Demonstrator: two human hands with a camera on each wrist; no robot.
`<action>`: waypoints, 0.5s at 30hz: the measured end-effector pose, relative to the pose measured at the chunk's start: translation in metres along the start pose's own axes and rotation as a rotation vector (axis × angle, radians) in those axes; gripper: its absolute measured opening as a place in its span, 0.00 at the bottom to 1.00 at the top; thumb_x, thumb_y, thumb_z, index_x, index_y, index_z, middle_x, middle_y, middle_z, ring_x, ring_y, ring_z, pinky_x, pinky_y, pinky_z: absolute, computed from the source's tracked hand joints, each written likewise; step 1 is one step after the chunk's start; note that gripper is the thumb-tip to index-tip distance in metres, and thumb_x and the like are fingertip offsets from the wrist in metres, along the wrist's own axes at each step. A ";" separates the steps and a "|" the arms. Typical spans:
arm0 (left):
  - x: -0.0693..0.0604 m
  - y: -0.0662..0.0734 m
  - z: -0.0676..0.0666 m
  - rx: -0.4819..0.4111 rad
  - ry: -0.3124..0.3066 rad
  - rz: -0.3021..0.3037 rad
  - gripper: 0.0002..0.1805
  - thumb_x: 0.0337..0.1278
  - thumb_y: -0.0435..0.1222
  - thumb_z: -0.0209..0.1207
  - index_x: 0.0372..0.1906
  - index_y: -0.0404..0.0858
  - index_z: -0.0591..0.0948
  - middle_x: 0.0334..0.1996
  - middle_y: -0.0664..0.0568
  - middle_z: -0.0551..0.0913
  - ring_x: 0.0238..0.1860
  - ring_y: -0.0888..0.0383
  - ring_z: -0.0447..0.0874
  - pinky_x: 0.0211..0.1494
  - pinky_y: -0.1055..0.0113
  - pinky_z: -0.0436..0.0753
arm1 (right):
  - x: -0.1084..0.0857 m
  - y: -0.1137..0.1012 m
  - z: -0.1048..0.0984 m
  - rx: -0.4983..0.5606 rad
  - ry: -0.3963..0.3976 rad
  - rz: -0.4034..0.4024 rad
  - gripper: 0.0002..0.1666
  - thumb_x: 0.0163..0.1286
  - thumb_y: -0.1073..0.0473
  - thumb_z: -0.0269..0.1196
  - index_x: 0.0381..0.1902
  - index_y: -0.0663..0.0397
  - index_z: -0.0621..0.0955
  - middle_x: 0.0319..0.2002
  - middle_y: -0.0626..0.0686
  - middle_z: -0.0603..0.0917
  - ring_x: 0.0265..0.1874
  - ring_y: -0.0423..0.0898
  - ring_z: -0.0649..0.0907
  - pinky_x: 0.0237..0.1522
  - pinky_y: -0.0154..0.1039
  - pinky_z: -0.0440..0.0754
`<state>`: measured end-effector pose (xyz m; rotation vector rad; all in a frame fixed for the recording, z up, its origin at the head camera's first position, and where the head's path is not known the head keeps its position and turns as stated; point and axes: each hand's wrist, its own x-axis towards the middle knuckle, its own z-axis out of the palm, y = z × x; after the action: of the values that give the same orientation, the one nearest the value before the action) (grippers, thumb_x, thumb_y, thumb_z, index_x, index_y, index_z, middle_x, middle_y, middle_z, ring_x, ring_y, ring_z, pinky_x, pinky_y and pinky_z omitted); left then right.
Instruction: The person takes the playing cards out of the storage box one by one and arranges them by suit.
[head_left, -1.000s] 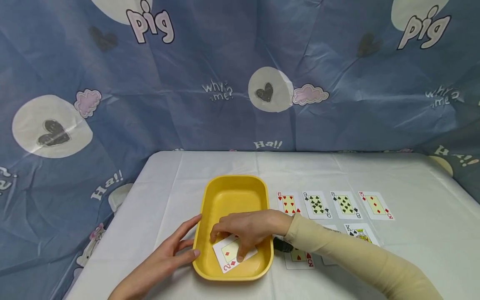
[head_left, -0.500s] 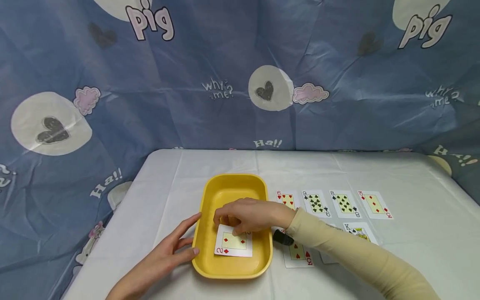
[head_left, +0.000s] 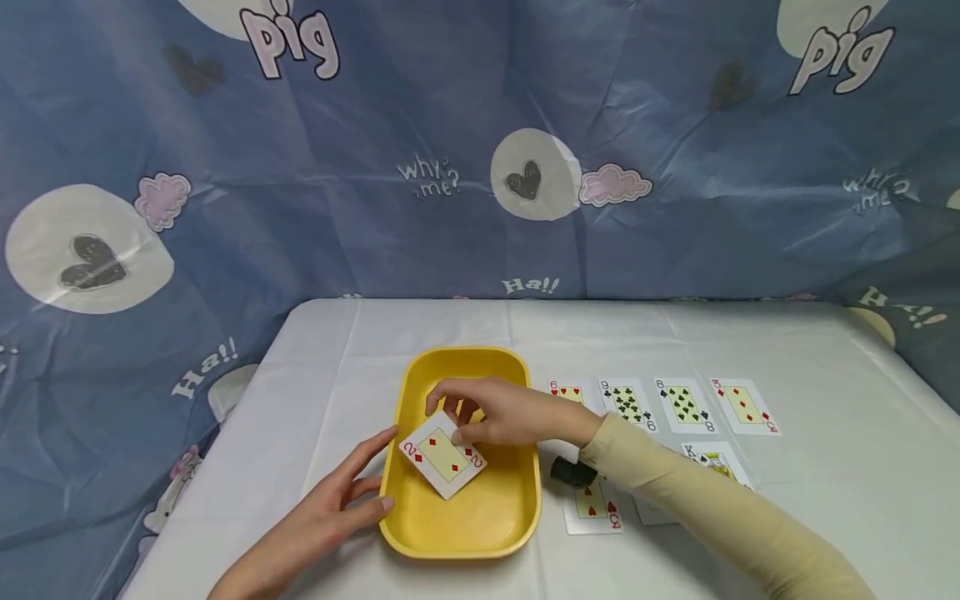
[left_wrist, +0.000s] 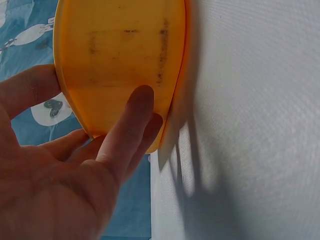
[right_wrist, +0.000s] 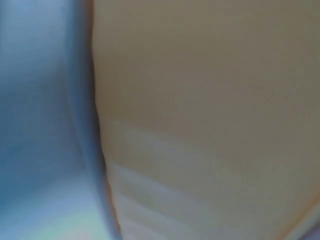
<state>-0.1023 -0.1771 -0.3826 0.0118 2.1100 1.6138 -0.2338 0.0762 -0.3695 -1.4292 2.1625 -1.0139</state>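
Note:
My right hand [head_left: 510, 410] is over the yellow tray [head_left: 480, 529] and pinches a two of diamonds [head_left: 444, 457] between thumb and fingers. The card lies at a slant, face up; whether other cards are under it I cannot tell. At the tray's left side, my left hand [head_left: 337, 502] touches the wall with its fingertips. In the left wrist view, the fingers of the left hand [left_wrist: 65, 175] are extended against the outside of the tray [left_wrist: 110, 57]. Only a blurred beige surface and a bluish area show in the right wrist view.
Face-up cards lie right of the tray: six of hearts [head_left: 564, 392], nine of clubs [head_left: 627, 405], eight of spades [head_left: 685, 406], three of diamonds [head_left: 744, 407], king of spades [head_left: 712, 457] and three of hearts [head_left: 591, 507]. The beige sleeve [head_left: 697, 504] partly covers this layout. Behind the white table hangs a blue cloth [head_left: 420, 242].
The two of diamonds has turned and moved up and left inside the tray with my right hand, which now sits farther back. My left hand has stayed at the tray's side.

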 end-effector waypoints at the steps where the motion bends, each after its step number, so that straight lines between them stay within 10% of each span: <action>1: 0.000 0.000 0.000 0.003 0.000 0.000 0.40 0.66 0.45 0.61 0.77 0.60 0.54 0.76 0.45 0.53 0.65 0.46 0.71 0.62 0.32 0.63 | -0.001 0.000 -0.001 0.013 0.020 -0.003 0.22 0.68 0.63 0.66 0.56 0.39 0.74 0.43 0.41 0.79 0.41 0.37 0.80 0.45 0.34 0.79; 15: 0.002 0.000 0.001 0.008 0.032 -0.040 0.41 0.64 0.44 0.62 0.77 0.59 0.55 0.76 0.44 0.52 0.62 0.49 0.74 0.61 0.34 0.66 | -0.027 -0.004 0.004 0.278 0.304 0.058 0.21 0.69 0.67 0.63 0.57 0.44 0.78 0.47 0.46 0.81 0.41 0.45 0.83 0.42 0.43 0.83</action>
<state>-0.1038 -0.1754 -0.3838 -0.0534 2.1269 1.5926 -0.2170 0.0981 -0.3720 -1.1385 2.1391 -1.5246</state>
